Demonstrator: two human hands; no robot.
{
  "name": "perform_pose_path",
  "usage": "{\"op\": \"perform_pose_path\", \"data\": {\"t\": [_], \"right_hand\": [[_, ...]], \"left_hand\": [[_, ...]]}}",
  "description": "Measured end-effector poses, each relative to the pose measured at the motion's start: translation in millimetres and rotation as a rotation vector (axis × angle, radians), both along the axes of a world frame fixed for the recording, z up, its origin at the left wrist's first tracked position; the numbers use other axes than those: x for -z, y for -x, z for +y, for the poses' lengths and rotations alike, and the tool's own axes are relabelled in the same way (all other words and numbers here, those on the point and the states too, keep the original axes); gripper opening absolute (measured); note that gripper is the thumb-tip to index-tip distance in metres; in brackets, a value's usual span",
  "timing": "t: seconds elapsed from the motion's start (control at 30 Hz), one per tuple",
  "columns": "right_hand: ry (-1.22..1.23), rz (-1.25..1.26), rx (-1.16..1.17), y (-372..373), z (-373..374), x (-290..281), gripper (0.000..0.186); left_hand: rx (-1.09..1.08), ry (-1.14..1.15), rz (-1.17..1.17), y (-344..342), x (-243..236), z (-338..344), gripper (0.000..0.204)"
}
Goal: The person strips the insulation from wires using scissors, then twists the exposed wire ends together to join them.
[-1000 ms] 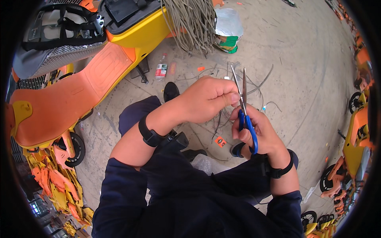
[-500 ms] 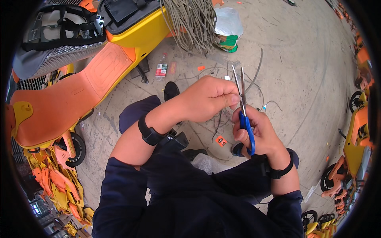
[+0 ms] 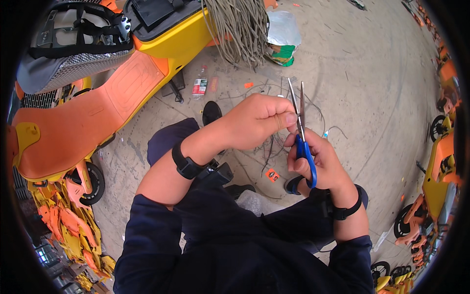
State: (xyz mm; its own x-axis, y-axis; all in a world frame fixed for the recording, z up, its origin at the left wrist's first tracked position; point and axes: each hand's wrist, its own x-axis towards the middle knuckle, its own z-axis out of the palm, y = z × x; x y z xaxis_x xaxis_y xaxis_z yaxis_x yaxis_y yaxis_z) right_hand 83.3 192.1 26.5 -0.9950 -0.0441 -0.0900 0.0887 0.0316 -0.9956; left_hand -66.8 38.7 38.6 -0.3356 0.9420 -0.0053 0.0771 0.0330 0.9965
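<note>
Scissors (image 3: 301, 137) gripped in right hand (image 3: 318, 161) | blades up, touching left hand (image 3: 257, 120) | left fingers pinched shut

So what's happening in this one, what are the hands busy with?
A person seated over a concrete floor works at lap level. The right hand holds blue-handled scissors, blades pointing up and slightly apart. The left hand pinches a thin dark wire right beside the blades. More loose wires lie on the floor below, and an orange and yellow scooter stands on the left.
</note>
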Motion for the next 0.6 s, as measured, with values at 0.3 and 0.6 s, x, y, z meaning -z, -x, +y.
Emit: {"op": "perform_pose_path", "data": {"t": [0.3,0.6], "right_hand": [[0.051,-0.016,-0.027,-0.2,1.7,3.9,0.048],[-0.012,-0.012,-0.001,-1.1,0.2,3.4,0.043]], "left_hand": [[0.007,0.021,0.202,-0.1,-4.0,1.3,0.025],[0.000,0.094,0.338,0.0,-8.0,3.0,0.023]]}}
